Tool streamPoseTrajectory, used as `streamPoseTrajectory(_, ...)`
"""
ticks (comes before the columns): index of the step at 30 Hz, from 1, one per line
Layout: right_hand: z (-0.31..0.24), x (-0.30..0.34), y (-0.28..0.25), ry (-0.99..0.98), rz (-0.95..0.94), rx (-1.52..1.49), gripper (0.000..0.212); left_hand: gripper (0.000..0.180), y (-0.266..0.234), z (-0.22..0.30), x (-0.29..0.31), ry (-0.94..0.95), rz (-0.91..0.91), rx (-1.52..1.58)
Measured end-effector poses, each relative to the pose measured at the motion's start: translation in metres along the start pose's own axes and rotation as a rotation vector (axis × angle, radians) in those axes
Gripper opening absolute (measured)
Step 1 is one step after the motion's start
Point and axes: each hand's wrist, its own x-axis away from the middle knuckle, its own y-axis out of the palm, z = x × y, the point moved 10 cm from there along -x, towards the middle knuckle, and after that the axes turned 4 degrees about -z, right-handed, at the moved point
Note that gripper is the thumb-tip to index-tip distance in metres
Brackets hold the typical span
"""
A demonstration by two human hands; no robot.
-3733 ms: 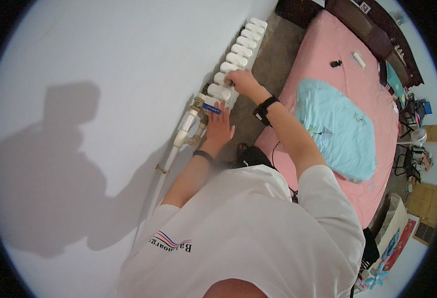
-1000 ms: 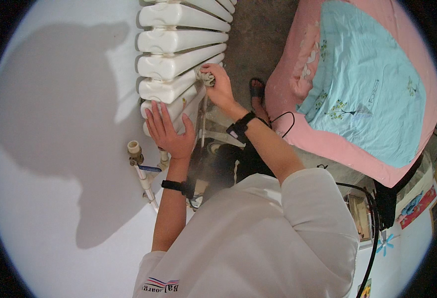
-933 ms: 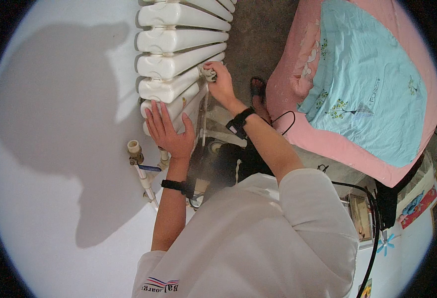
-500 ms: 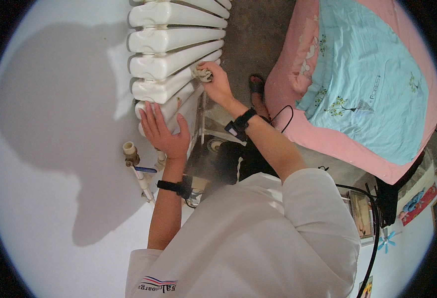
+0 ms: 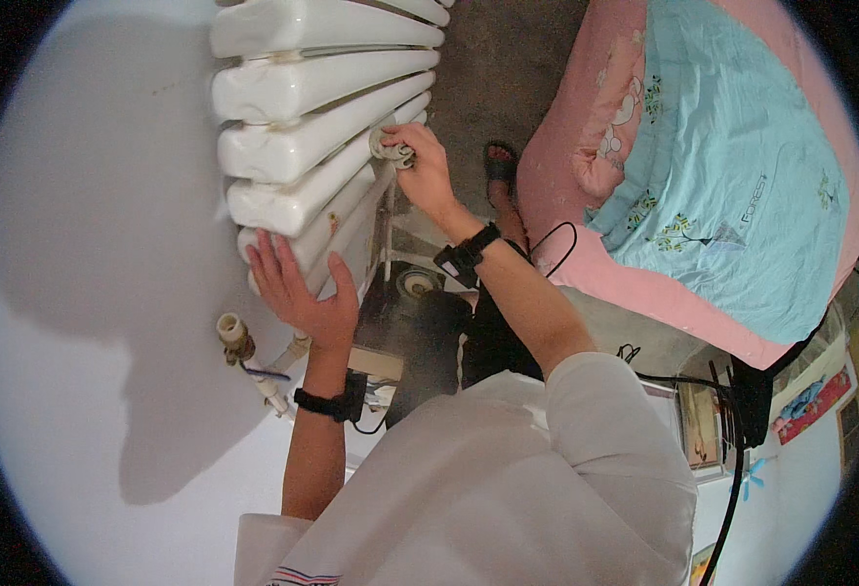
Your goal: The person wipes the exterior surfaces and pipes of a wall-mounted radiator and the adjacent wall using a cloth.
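Observation:
A white radiator (image 5: 271, 96) with several thick columns stands against the wall at the upper left. My left hand (image 5: 303, 298) lies on the top of its nearest column, fingers stretched and thumb apart, with nothing in it. In my right hand (image 5: 425, 176) is a bunched greyish cloth (image 5: 390, 149), pressed against the front of a column farther down. The fingers are wrapped round the cloth and hide part of it. A small brownish mark (image 5: 334, 223) shows on the column between my two hands.
A pipe valve with an uncapped end (image 5: 234, 332) and a blue lever sticks out near the wall, left of my left wrist. On the right stands a bed (image 5: 571, 146) with pink and light-blue bedding. A black cable (image 5: 737, 439) runs along my right side.
The view has shifted, so the radiator and valve appear farther left. My right hand keeps its grip on the cloth at the column's front, and my left hand still rests on the radiator.

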Motion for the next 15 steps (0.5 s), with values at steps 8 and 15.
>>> streamPoseTrajectory(8,0.097,-0.011,-0.002,0.106,0.023,0.09,0.035,0.071,-0.001,0.003,0.003,0.005,-0.061,0.007)
streamPoseTrajectory(15,0.141,-0.014,-0.006,0.198,0.046,0.148,0.025,0.07,-0.001,0.004,0.001,-0.001,-0.063,0.02)
